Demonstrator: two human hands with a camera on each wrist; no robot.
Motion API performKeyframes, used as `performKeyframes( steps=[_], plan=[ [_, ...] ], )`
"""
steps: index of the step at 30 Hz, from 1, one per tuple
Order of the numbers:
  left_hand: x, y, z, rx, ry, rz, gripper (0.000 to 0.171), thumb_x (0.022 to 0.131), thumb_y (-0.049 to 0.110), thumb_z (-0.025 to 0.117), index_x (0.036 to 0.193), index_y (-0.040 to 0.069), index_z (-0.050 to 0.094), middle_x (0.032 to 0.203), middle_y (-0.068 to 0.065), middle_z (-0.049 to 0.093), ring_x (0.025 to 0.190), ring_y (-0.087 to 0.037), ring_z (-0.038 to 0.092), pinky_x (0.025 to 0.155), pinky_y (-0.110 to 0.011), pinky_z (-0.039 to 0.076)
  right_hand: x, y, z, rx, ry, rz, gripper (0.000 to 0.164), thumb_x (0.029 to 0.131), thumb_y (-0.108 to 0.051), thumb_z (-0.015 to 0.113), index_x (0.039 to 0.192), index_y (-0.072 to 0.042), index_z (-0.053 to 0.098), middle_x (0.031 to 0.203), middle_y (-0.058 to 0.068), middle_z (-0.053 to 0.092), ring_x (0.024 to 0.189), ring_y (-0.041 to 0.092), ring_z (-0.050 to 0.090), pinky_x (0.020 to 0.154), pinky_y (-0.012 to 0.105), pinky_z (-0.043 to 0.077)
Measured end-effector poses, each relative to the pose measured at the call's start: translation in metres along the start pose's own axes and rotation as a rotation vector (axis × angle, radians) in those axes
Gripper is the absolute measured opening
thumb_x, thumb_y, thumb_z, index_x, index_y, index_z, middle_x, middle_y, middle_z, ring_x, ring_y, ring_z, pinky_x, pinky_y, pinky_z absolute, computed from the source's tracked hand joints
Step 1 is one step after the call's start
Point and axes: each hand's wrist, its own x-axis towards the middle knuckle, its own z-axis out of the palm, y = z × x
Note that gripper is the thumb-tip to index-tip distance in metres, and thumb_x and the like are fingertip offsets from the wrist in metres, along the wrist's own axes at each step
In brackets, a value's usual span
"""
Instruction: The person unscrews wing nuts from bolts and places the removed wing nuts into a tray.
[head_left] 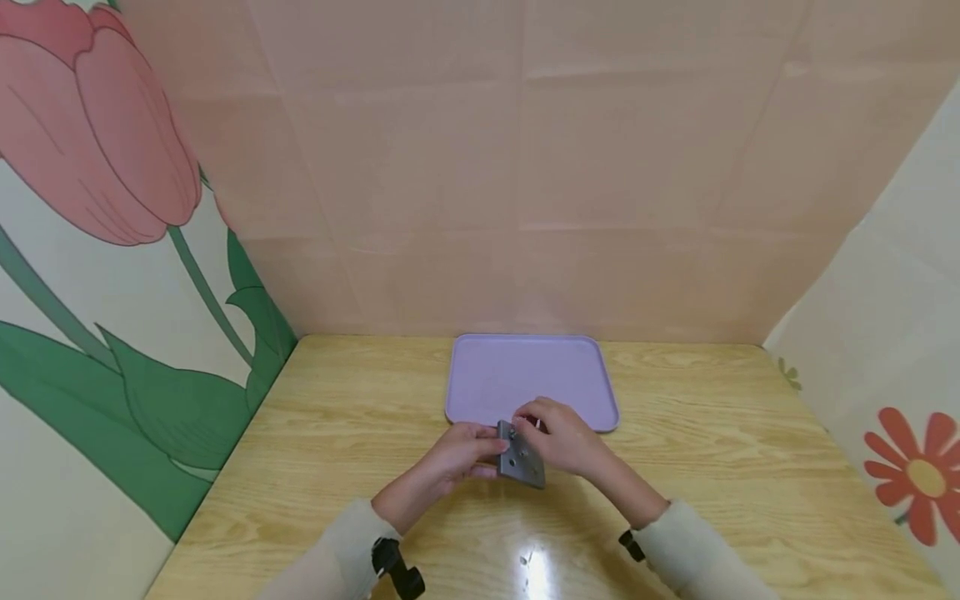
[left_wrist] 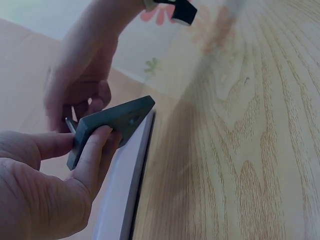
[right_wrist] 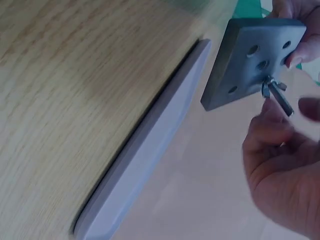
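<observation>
A grey square plate (head_left: 521, 458) with several round holes is held tilted above the table. My left hand (head_left: 468, 450) pinches it by one edge, thumb on one face and fingers on the other. In the right wrist view, a bolt (right_wrist: 284, 102) sticks out of one hole, with a wing nut (right_wrist: 267, 89) on it close to the plate's face. My right hand (right_wrist: 285, 160) is at this nut with its fingers curled. One fingertip touches the nut from below, while the thumb stands a little apart from the bolt.
Behind the hands, a purple tray (head_left: 532, 379) lies on the wooden table (head_left: 360, 400). A pinkish cloth (head_left: 517, 167) hangs along the back. Walls with printed flowers (head_left: 926, 479) flank the table.
</observation>
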Motion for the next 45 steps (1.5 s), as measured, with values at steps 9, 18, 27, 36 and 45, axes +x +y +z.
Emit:
performKeyframes(
  steps=[9,18,27,36,45],
  plan=[
    [0.001,-0.003,0.000,0.003,0.003,-0.001,0.033,0.097,0.007,0.064,0.124,-0.012,0.063,0.110,-0.019,0.073,0.099,-0.026,0.072,0.070,-0.026,0.061,0.002,-0.006,0.006,-0.065,-0.118,0.325,0.046,0.102,-0.052,0.053,0.087,-0.012,0.070,0.075,-0.002,0.063,0.067,0.015,0.055,0.057,0.030,0.045],
    [-0.001,-0.001,0.002,0.006,0.000,-0.003,0.032,0.097,0.006,0.064,0.124,-0.010,0.064,0.109,-0.018,0.073,0.098,-0.027,0.072,0.074,-0.030,0.062,0.003,-0.014,0.004,-0.112,-0.142,0.328,0.042,0.101,-0.048,0.057,0.082,-0.012,0.069,0.070,-0.002,0.061,0.062,0.015,0.054,0.052,0.029,0.042],
    [0.000,-0.002,0.001,0.003,0.005,-0.002,0.031,0.096,0.005,0.063,0.123,-0.011,0.065,0.108,-0.019,0.074,0.098,-0.027,0.072,0.073,-0.030,0.062,0.003,-0.008,0.001,-0.091,-0.129,0.212,0.025,0.097,-0.041,0.067,0.090,-0.018,0.071,0.080,-0.007,0.065,0.072,0.010,0.057,0.062,0.030,0.049],
    [0.001,-0.001,0.002,-0.011,0.006,0.007,0.031,0.097,0.004,0.063,0.122,-0.014,0.064,0.111,-0.022,0.073,0.095,-0.024,0.073,0.076,-0.034,0.062,0.002,0.002,-0.003,-0.107,-0.114,-0.017,0.012,0.093,-0.024,0.074,0.100,-0.015,0.071,0.086,-0.004,0.060,0.079,0.015,0.058,0.065,0.027,0.048],
    [0.003,0.000,0.004,-0.011,0.032,0.000,0.030,0.095,0.004,0.064,0.119,-0.015,0.065,0.105,-0.019,0.074,0.091,-0.021,0.071,0.073,-0.032,0.062,0.000,0.004,-0.005,-0.122,-0.067,-0.144,0.022,0.087,-0.008,0.076,0.107,-0.016,0.071,0.095,-0.001,0.059,0.084,0.019,0.061,0.066,0.024,0.049]
  ],
)
